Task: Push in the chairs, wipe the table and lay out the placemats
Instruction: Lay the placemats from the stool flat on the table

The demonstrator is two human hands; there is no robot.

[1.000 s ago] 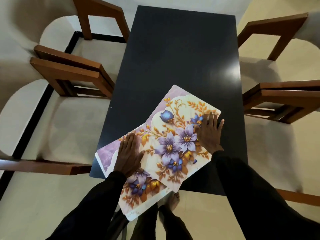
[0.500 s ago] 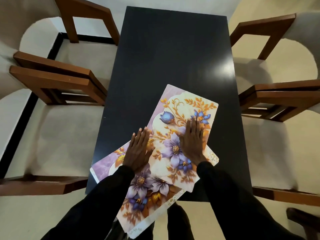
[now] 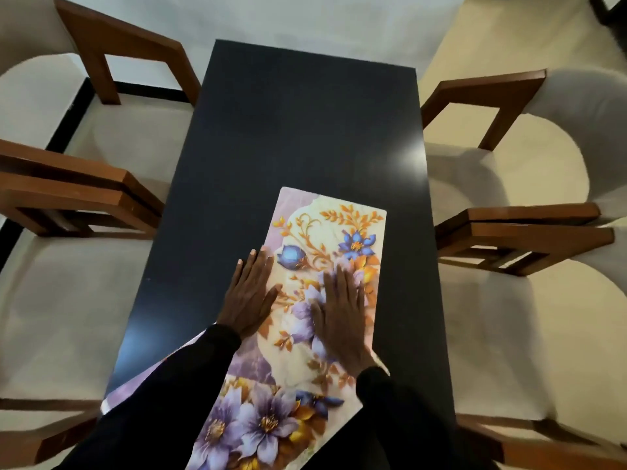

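Your left hand and right hand lie flat, palms down, on two overlapping placemats; four chairs flank the counter

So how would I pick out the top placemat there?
Find the long black table between the cream chairs. At its near end the top placemat runs lengthwise, the right hand flat on it. The lower placemat beneath has the same floral print but lies skewed, mostly covered.
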